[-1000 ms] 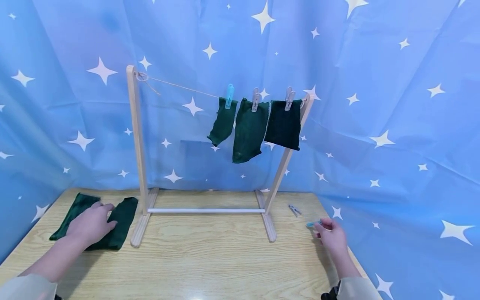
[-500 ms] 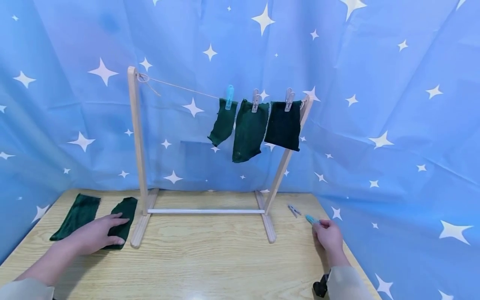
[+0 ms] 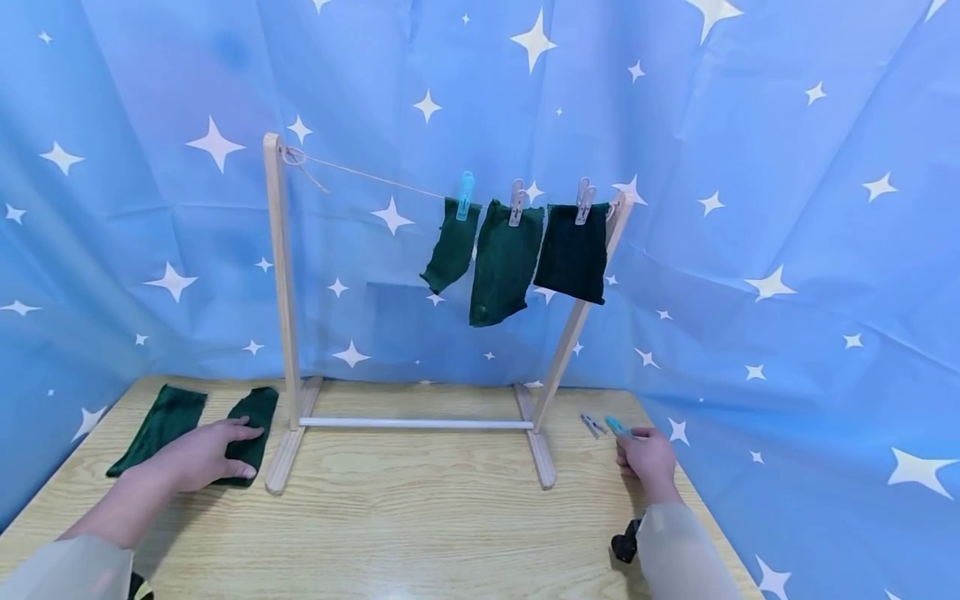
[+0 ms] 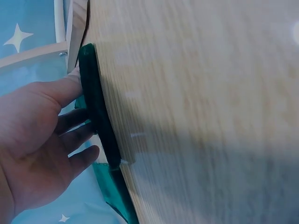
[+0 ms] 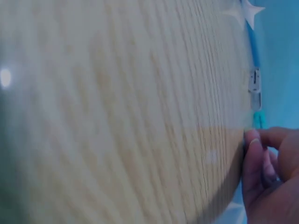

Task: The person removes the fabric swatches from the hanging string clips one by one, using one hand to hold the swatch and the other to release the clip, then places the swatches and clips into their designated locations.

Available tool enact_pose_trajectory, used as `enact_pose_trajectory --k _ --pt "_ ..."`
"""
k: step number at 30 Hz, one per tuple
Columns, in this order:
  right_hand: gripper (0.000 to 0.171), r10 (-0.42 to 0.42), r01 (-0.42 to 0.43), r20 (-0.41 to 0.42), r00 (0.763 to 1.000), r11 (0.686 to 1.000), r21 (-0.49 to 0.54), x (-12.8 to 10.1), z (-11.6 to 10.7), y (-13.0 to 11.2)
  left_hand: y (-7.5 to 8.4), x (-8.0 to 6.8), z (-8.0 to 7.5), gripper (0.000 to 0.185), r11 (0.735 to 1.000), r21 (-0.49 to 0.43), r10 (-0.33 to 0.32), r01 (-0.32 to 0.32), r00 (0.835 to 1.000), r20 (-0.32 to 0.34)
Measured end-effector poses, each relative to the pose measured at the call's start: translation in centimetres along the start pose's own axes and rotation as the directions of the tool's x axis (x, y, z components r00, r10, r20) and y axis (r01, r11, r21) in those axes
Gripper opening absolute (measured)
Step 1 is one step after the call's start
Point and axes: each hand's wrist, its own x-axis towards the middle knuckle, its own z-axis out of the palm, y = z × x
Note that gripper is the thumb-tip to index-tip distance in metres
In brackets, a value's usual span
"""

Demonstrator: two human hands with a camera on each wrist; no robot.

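Observation:
In the head view, a flat dark green cloth (image 3: pixel 251 417) lies at the left of the table. My left hand (image 3: pixel 197 454) rests on it, thumb and fingers spread apart; its fingertips are partly hidden behind the cloth in the left wrist view. A second green cloth (image 3: pixel 167 423) lies just left of it. At the right, my right hand (image 3: pixel 649 458) pinches a blue clothespin (image 3: pixel 617 426) between thumb and index finger, its tip pointing away. Close beside this lies a grey clothespin (image 3: pixel 592 425) on the table.
A wooden drying rack (image 3: pixel 279 275) stands at the back with a string (image 3: pixel 367 175) across it. From its right half hang a small green cloth (image 3: pixel 452 250), a longer one (image 3: pixel 506 267) and a darker one (image 3: pixel 573 254), each under a clothespin. A starry curtain (image 3: pixel 750 208) surrounds the table.
My left hand has shifted right from between the two cloths onto the right one. My right hand has moved slightly away from me and left with the blue clothespin, nearer the grey one.

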Motion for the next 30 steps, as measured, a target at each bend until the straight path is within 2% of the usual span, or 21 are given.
enact_pose_trajectory --k 7,13,21,25,30 --pt "0.056 0.006 -0.006 -0.035 0.999 1.000 0.007 0.4 0.6 0.7 0.0 0.5 -0.1 0.075 1.000 -0.017 0.002 -0.002 1.000 -0.003" --pt "0.062 -0.007 0.008 -0.011 1.000 0.999 0.049 0.8 0.7 1.4 -0.1 0.4 -0.1 0.076 1.000 -0.014 0.000 0.000 1.000 -0.007" --pt "0.057 -0.003 0.006 -0.032 0.999 0.997 0.078 0.5 0.8 1.4 -0.5 0.6 -0.2 0.078 1.000 -0.018 0.014 -0.014 1.000 -0.006" --pt "0.058 0.009 -0.007 -0.021 1.000 0.997 0.073 0.5 0.8 1.5 -0.7 0.3 -0.2 0.079 0.999 -0.051 0.010 -0.009 1.000 0.007" --pt "0.059 0.001 0.001 -0.018 1.000 0.996 0.086 0.6 0.7 1.6 -1.1 -0.6 -0.3 0.079 0.997 -0.078 -0.003 0.000 0.999 -0.036"
